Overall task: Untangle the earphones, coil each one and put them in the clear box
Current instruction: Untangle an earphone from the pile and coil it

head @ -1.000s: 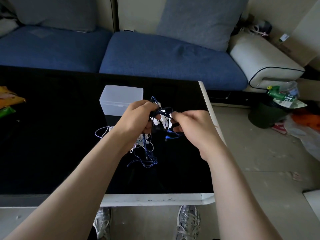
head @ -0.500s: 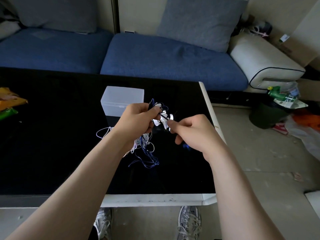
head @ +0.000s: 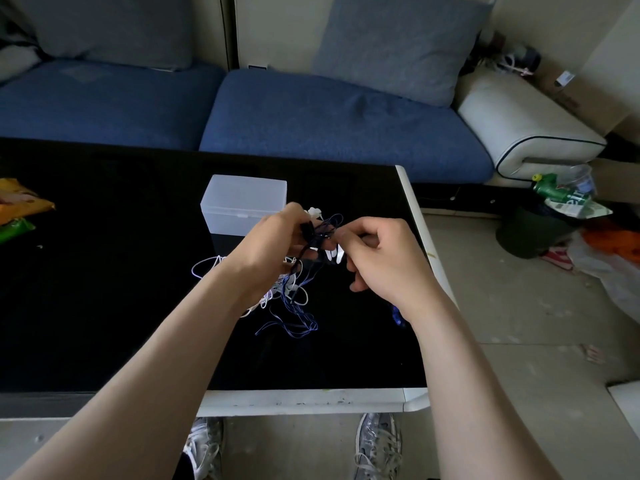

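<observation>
The glossy black desk (head: 104,271) carries a frosted clear box (head: 242,206), lid down, its long side running left to right. Just in front of it, the left hand (head: 266,251) grips the earphones (head: 298,292), a knot of dark blue and white cables. The right hand (head: 381,258) pinches a strand at the top. The left hand hides the knot's middle, so separate sets cannot be told apart. The tangle hangs lengthwise from the hands down to the desk.
</observation>
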